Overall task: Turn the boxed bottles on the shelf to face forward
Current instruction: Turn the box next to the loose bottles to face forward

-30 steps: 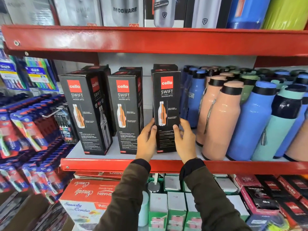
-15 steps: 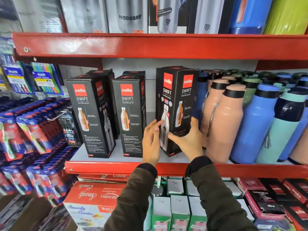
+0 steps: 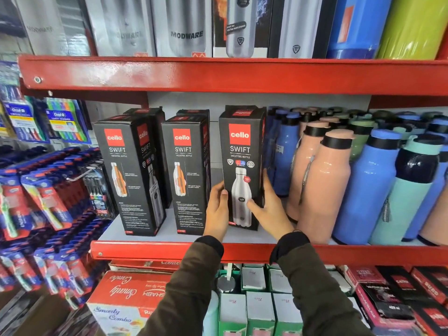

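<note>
Three black Cello Swift bottle boxes stand in a row on the red shelf (image 3: 155, 251). The right box (image 3: 241, 151) shows its face with a silver bottle picture toward me. My left hand (image 3: 217, 209) grips its lower left edge and my right hand (image 3: 270, 209) grips its lower right side. The middle box (image 3: 186, 170) shows a face with an orange cutaway bottle and small print. The left box (image 3: 126, 175) stands angled, showing the same kind of face plus one side. More black boxes stand behind them.
Peach bottles (image 3: 322, 185) and blue bottles (image 3: 366, 190) crowd the shelf close to the right box. Toothbrush packs (image 3: 43, 197) hang at the left. Steel bottle boxes (image 3: 186, 27) fill the upper shelf. A red carton (image 3: 126, 294) and small boxes sit below.
Both hands have rotated the right box: the orange cutaway face was toward me, then a corner, now the silver bottle face. The view has moved closer to the shelf.
</note>
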A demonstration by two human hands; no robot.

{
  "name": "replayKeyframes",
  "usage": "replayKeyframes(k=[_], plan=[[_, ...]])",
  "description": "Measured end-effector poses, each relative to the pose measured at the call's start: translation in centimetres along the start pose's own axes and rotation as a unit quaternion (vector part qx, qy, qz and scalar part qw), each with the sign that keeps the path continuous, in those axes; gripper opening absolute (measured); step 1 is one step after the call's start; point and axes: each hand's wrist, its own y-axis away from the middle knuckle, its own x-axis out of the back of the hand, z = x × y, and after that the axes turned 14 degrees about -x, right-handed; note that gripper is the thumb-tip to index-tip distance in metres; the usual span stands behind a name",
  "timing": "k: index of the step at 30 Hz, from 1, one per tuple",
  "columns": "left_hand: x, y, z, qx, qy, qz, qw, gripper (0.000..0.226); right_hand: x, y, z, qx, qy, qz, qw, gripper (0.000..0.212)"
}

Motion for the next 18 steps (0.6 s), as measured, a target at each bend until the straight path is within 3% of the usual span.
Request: replayKeyframes(k=[18], plan=[[-0.1,0.2,-1.5,-0.017,-0.048,0.011,0.999,0.034,-0.5,-0.6,1.0,-0.022,0.041,0.007,0.999,0.069]])
